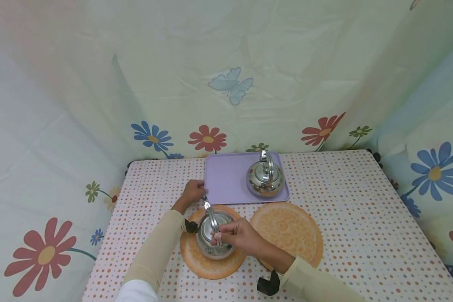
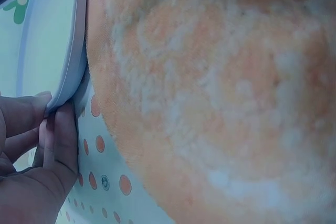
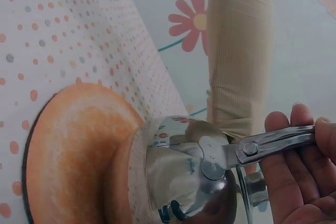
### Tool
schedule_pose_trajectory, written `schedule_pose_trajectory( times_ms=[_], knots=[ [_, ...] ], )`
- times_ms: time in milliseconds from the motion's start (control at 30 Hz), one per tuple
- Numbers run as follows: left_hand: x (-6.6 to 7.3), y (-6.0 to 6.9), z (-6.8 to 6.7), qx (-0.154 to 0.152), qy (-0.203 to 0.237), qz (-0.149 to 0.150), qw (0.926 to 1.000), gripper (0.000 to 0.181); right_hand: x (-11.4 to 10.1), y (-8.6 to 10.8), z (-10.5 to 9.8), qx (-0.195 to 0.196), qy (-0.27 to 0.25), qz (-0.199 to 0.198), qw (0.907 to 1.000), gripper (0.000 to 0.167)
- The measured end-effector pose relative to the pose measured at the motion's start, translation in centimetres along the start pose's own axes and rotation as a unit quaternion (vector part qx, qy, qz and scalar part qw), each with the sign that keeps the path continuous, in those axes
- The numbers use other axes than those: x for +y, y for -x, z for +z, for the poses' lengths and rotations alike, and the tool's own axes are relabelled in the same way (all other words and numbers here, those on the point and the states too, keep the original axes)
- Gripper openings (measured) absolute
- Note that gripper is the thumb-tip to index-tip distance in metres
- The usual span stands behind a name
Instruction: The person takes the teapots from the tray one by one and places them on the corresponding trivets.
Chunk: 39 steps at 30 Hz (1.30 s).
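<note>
In the head view a shiny steel kettle is over the left round orange placemat. My right hand grips the kettle's raised handle, thumb on one side and fingers on the other. Whether the kettle's base touches the placemat, I cannot tell. At the near left corner of a lilac tray, my left hand pinches the rim, thumb above and fingers below, as the left wrist view shows. On the tray's right part stands a second steel kettle, its handle up.
Another round orange placemat lies to the right, partly behind my right forearm. The table has a dotted cover. Flower-printed cloth hangs behind the table and at both sides.
</note>
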State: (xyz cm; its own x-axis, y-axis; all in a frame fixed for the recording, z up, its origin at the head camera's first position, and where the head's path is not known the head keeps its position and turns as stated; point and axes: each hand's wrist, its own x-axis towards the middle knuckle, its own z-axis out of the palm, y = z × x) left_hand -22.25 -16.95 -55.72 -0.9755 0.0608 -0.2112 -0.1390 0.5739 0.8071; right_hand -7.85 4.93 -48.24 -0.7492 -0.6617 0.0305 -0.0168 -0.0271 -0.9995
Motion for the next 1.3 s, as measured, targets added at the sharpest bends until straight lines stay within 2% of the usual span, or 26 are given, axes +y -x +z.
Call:
schedule_pose_trajectory(
  times_ms=[67,333,567,733,867,1033,1067,1167,1300],
  knots=[
    [0.1,0.1,0.0,-0.002,0.002,-0.006,1.0,0.032,0.3,0.3,0.2,-0.001,-0.003,-0.004,1.0,0.02],
    [-0.1,0.0,0.1,0.002,0.005,-0.012,0.9999,0.04,1.7,1.6,1.4,0.002,-0.06,-0.029,0.9978,0.023],
    [-0.2,-0.1,0.1,-0.003,0.006,-0.018,0.9998,0.024,2.1,1.7,1.5,-0.005,-0.06,-0.053,0.9968,0.024],
    [-0.3,-0.2,0.1,-0.001,0.008,-0.023,0.9997,0.033,2.2,1.7,1.5,-0.011,-0.064,-0.06,0.9961,0.024],
    [-0.4,-0.2,0.1,-0.003,0.006,-0.029,0.9996,0.024,2.3,1.6,1.4,-0.019,-0.074,-0.059,0.9953,0.023],
    [-0.2,0.1,0.1,-0.003,0.012,-0.023,0.9997,0.023,2.5,1.4,1.0,-0.021,-0.062,-0.034,0.9973,0.022],
    [-0.2,0.2,0.1,-0.003,0.014,-0.023,0.9996,0.028,2.4,1.4,0.9,-0.016,-0.056,-0.025,0.998,0.022],
    [-0.2,0.2,0.2,-0.002,0.007,-0.024,0.9997,0.023,2.2,1.5,0.3,0.014,-0.04,0.002,0.9991,0.024],
    [-0.3,-0.1,0.1,-0.002,0.004,-0.032,0.9995,0.021,1.9,1.4,-0.8,0.051,-0.018,0.019,0.9984,0.023]
  ],
)
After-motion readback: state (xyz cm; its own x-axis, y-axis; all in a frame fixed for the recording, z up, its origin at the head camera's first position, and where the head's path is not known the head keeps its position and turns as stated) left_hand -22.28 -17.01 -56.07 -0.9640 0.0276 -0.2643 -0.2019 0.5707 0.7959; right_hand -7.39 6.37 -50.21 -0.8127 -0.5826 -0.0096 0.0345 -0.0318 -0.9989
